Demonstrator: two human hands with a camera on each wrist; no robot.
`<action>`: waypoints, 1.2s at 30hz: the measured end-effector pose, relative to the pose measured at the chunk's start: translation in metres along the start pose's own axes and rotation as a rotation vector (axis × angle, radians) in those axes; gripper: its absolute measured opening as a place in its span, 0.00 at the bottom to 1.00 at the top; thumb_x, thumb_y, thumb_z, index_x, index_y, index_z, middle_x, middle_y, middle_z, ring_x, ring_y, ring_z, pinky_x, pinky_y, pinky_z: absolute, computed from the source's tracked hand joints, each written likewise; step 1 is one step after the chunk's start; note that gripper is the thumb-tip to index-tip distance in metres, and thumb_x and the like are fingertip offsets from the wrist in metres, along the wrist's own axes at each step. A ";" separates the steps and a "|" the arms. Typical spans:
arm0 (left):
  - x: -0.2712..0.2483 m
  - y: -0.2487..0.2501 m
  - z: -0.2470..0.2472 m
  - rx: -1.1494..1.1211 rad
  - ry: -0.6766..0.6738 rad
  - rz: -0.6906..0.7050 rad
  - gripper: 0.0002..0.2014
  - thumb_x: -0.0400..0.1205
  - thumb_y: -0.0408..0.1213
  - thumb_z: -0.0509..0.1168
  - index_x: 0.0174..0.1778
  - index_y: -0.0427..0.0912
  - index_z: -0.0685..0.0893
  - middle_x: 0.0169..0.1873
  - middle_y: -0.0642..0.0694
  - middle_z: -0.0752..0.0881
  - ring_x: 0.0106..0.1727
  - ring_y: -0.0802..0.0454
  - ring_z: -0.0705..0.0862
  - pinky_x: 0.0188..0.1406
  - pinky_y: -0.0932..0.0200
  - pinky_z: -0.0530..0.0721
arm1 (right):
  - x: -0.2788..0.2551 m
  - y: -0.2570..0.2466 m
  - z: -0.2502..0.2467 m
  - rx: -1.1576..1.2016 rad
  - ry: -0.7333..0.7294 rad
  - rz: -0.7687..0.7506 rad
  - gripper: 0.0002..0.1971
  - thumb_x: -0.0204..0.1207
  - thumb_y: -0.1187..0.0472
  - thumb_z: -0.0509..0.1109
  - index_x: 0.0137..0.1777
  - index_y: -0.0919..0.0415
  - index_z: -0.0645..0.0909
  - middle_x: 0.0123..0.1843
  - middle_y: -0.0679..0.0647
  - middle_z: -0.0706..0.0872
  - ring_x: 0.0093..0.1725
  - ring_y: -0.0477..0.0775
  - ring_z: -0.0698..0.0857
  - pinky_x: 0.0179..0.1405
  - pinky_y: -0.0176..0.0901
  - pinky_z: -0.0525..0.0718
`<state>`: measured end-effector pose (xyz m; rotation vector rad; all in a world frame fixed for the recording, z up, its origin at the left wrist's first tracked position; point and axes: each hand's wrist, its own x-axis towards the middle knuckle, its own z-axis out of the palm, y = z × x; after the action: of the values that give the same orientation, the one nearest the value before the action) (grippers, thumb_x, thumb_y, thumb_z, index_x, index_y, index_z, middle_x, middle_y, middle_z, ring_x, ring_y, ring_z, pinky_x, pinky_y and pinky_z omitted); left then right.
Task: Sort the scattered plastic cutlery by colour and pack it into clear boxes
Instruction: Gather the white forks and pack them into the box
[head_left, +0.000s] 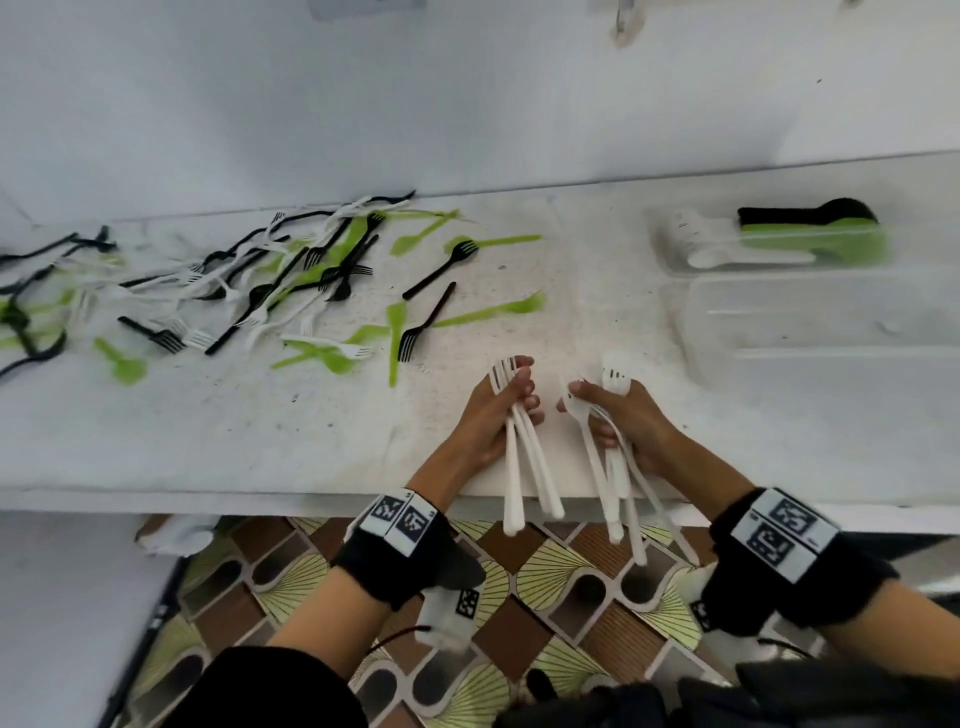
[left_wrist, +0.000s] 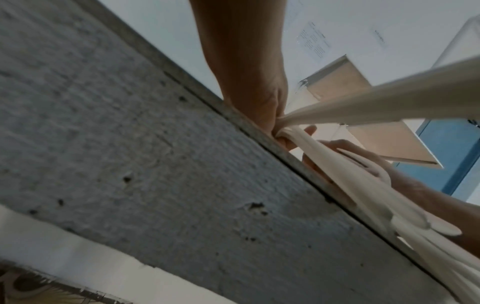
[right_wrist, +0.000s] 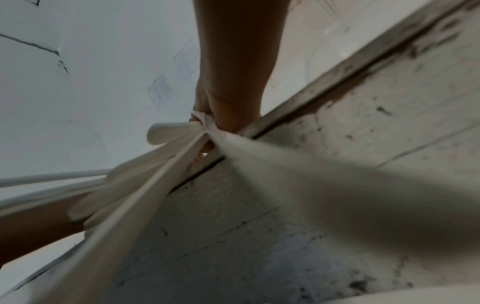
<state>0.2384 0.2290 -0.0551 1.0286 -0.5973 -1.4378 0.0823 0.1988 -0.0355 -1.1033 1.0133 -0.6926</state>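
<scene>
White forks (head_left: 522, 447) and more white cutlery (head_left: 615, 467) stand bunched at the near edge, handles overhanging. Black, green and white pieces (head_left: 270, 280) lie scattered far left. One clear box (head_left: 675, 249) at right holds sorted stacks; another (head_left: 810, 322) sits just before it.

Soft, even light falls on the pale tabletop (head_left: 260, 441), with faint shadows; head-view edges bend and smear (wide-angle lens), and both wrist views are dim and blurred.

Head looks down; wrist views upward, close.

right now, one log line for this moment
left hand: grips white forks | right hand: grips white cutlery | clear box: partly filled
</scene>
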 end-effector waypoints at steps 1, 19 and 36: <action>0.001 0.000 0.000 0.022 -0.003 0.009 0.06 0.85 0.29 0.56 0.54 0.42 0.75 0.25 0.51 0.75 0.23 0.60 0.77 0.24 0.65 0.81 | 0.000 0.000 0.000 0.017 -0.006 -0.014 0.10 0.78 0.64 0.67 0.41 0.72 0.81 0.18 0.49 0.82 0.12 0.41 0.66 0.12 0.28 0.65; 0.009 -0.012 0.005 0.465 -0.045 0.237 0.13 0.86 0.37 0.57 0.65 0.41 0.79 0.37 0.46 0.81 0.30 0.60 0.83 0.27 0.64 0.82 | 0.010 0.006 0.002 0.135 -0.076 -0.065 0.10 0.78 0.61 0.68 0.35 0.63 0.78 0.21 0.48 0.76 0.17 0.40 0.70 0.15 0.28 0.68; 0.005 -0.012 0.000 0.469 0.066 0.266 0.08 0.80 0.41 0.68 0.52 0.48 0.77 0.38 0.47 0.84 0.37 0.56 0.85 0.44 0.51 0.85 | 0.000 0.010 0.008 0.102 -0.029 -0.118 0.06 0.76 0.64 0.70 0.40 0.66 0.84 0.17 0.52 0.75 0.16 0.46 0.73 0.16 0.33 0.71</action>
<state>0.2333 0.2258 -0.0666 1.2981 -1.0134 -1.0463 0.0896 0.2049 -0.0439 -1.0868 0.8840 -0.8128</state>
